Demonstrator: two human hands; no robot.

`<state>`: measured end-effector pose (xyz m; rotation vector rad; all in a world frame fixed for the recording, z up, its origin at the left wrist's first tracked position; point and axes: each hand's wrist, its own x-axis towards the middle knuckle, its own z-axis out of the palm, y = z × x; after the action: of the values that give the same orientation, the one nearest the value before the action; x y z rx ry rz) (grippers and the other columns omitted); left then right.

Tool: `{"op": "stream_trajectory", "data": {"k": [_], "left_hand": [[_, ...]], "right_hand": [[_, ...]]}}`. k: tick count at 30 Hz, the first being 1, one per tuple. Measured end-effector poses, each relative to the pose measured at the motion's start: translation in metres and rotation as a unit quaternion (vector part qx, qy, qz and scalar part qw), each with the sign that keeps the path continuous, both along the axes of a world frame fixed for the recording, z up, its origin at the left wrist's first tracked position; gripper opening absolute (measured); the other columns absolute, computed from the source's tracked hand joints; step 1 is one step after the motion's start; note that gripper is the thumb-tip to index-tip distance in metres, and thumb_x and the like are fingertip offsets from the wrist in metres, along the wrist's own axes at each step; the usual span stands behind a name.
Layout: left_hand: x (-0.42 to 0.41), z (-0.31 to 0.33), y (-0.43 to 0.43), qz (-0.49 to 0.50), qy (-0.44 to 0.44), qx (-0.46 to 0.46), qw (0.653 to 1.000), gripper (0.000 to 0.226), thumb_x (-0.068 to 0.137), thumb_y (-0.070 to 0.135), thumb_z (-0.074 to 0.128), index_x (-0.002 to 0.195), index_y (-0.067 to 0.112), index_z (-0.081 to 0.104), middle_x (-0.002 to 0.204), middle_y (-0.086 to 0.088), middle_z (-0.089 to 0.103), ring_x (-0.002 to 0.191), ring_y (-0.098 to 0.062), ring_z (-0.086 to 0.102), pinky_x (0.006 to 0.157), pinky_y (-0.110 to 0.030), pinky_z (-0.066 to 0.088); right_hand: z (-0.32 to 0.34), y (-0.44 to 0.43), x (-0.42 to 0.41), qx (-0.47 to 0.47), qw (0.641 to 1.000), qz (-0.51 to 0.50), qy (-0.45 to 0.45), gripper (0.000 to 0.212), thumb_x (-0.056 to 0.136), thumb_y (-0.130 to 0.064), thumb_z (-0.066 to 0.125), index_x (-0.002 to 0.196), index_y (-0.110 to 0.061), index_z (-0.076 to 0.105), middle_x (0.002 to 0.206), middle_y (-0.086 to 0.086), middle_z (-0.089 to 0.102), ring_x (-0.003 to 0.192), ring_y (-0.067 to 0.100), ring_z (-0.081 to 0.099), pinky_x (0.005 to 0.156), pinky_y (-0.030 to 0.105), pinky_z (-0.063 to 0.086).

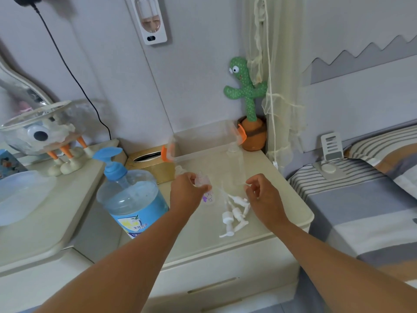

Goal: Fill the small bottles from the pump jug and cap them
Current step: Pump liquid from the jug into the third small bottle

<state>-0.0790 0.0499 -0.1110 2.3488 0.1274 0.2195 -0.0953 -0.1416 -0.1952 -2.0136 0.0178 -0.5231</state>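
A: Left hand, state?
B: Was grasping a small bottle. Clear, purple print, fingers curled round it, neck tilted away. Sat low over the nightstand; couldn't tell if its base touched.

A: Right hand?
B: Was up just right of the bottle, apart from it. Fingers curled, thumb and forefinger close together. Maybe something thin and white in the pinch, but too blurry, so I couldn't tell.

A: Pump jug?
B: Stood upright at the nightstand's left edge, near the left forearm. Partly full, blue pump head on top, spout pointing left. Neither hand touched it.

A: Caps?
B: White pump caps lay in a loose pile on the nightstand, just below and between the hands.

A: Other bottles?
B: A tall clear bottle stood upright behind the hands, uncapped as far as I could see. Another clear bottle was just behind the left hand, mostly hidden.

A: Background, quick.
B: Clear box with orange latches was at the back, a gold tissue box to its left, a cactus toy in the corner and a striped bed to the right.
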Motion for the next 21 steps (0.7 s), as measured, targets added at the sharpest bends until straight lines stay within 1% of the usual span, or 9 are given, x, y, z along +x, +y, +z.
{"op": "stream_trajectory", "data": {"k": [3,7,10,13,16,21], "left_hand": [[0.002,-0.001,-0.005,-0.002,-0.006,-0.004,1.000,0.047,0.081,0.022,0.078,0.122,0.005,0.064,0.115,-0.009,0.069,0.099,-0.026,0.068,0.090,-0.036,0.054],[0.005,0.001,-0.012,-0.006,-0.008,0.011,1.000,0.043,0.084,0.020,0.075,0.122,0.005,0.063,0.113,-0.010,0.069,0.094,-0.027,0.069,0.090,-0.041,0.054],[0.009,0.002,-0.017,0.001,-0.007,0.023,1.000,0.046,0.086,0.019,0.071,0.128,0.005,0.058,0.118,-0.011,0.066,0.100,-0.029,0.068,0.093,-0.045,0.052],[0.013,0.002,-0.022,0.004,-0.005,0.043,0.999,0.047,0.088,0.020,0.068,0.132,0.007,0.055,0.119,-0.011,0.066,0.105,-0.028,0.066,0.095,-0.043,0.051],[0.018,0.003,-0.025,0.009,0.001,0.058,0.998,0.048,0.089,0.020,0.066,0.134,0.009,0.053,0.119,-0.011,0.067,0.108,-0.027,0.064,0.092,-0.037,0.049],[0.024,0.006,-0.029,0.017,0.010,0.060,0.998,0.049,0.092,0.019,0.064,0.138,0.010,0.049,0.119,-0.013,0.068,0.107,-0.027,0.066,0.092,-0.039,0.052]], "right_hand": [[-0.003,0.000,0.001,-0.019,1.000,0.008,0.005,0.011,0.089,-0.031,0.058,0.096,-0.025,0.051,0.077,-0.007,0.056,0.072,0.006,0.054,0.066,0.023,0.046],[-0.004,0.001,0.001,-0.035,0.999,0.001,0.005,0.012,0.088,-0.033,0.058,0.092,-0.025,0.051,0.078,-0.007,0.056,0.072,0.007,0.054,0.067,0.025,0.047],[-0.005,0.001,0.001,-0.047,0.999,-0.001,0.002,0.012,0.088,-0.034,0.058,0.090,-0.024,0.051,0.078,-0.007,0.055,0.071,0.008,0.053,0.066,0.025,0.047],[-0.005,0.001,0.002,-0.054,0.999,-0.002,0.000,0.012,0.088,-0.035,0.058,0.090,-0.025,0.051,0.077,-0.009,0.054,0.071,0.007,0.053,0.065,0.024,0.046],[-0.006,0.001,0.002,-0.057,0.998,-0.003,-0.005,0.012,0.088,-0.035,0.058,0.090,-0.025,0.052,0.078,-0.009,0.054,0.071,0.007,0.053,0.065,0.023,0.046],[-0.007,0.000,0.004,-0.058,0.998,-0.003,0.000,0.012,0.087,-0.036,0.058,0.090,-0.026,0.051,0.078,-0.010,0.054,0.070,0.007,0.053,0.063,0.020,0.043]]}}
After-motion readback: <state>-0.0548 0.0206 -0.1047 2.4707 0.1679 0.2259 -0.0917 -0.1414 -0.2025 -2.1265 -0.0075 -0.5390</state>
